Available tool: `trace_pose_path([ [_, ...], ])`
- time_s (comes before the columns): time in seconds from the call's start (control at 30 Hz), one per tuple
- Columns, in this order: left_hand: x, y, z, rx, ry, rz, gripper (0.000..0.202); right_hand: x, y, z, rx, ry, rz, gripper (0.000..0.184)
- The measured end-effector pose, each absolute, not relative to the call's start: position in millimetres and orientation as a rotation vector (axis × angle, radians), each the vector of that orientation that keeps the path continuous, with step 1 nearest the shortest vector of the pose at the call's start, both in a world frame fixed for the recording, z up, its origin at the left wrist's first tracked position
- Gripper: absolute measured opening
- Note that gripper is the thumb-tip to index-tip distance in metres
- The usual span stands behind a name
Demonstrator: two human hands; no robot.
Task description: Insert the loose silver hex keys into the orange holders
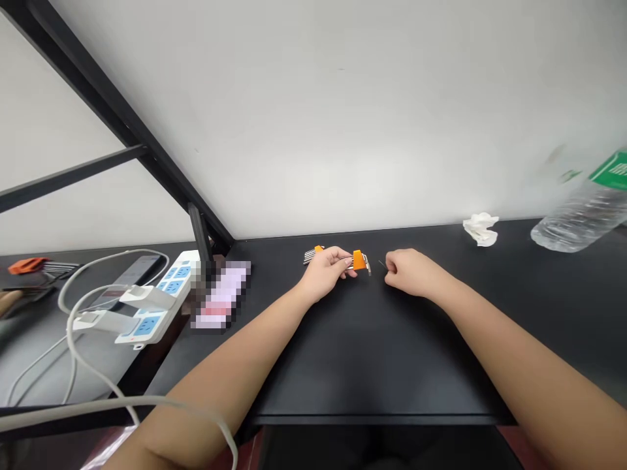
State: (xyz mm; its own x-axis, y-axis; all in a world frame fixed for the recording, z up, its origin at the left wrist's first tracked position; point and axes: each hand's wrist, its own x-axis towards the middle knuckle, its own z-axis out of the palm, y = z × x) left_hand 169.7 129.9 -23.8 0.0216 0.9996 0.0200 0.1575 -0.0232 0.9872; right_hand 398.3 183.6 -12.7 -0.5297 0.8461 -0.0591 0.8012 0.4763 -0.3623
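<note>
My left hand [327,269] is closed round an orange holder [359,260] with metal hex keys in it, held just above the black table. Bent silver key ends stick out to the right of the holder. Facing it across a small gap, my right hand [409,271] pinches a thin metal piece [381,263], which looks like a small hex key; most of it is hidden by the fingers. Behind my left hand lie several more metal keys [309,255] beside a bit of orange, partly covered by that hand.
A crumpled tissue [481,228] and a plastic bottle [582,219] stand toward the wall at right. At left are a white power strip [169,287] with plugs, looping cables, a blurred-out phone [223,297], a black frame post and another orange hex key set [28,265].
</note>
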Motion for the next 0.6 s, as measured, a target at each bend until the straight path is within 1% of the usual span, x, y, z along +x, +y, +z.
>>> trace_pose_path([
  [0.13,170,132,-26,1.372,1.273,1.114,0.026,401,178,-9,-1.201,-2.280,0.930,0.004],
  [0.27,169,132,-27,1.384,1.273,1.112,0.027,398,176,-9,-1.068,-2.074,1.115,0.008],
  [0.3,169,132,-27,1.383,1.270,1.112,0.027,397,176,-10,-1.068,-2.038,1.147,0.012],
  [0.37,169,132,-28,1.380,1.267,1.110,0.028,395,176,-12,-1.084,-1.968,1.244,0.024],
  [0.47,169,133,-29,1.384,1.258,1.117,0.028,391,175,-13,-1.085,-1.831,1.467,0.041],
  [0.6,169,134,-31,1.385,1.236,1.156,0.029,388,170,-11,-1.067,-1.573,1.728,0.042],
])
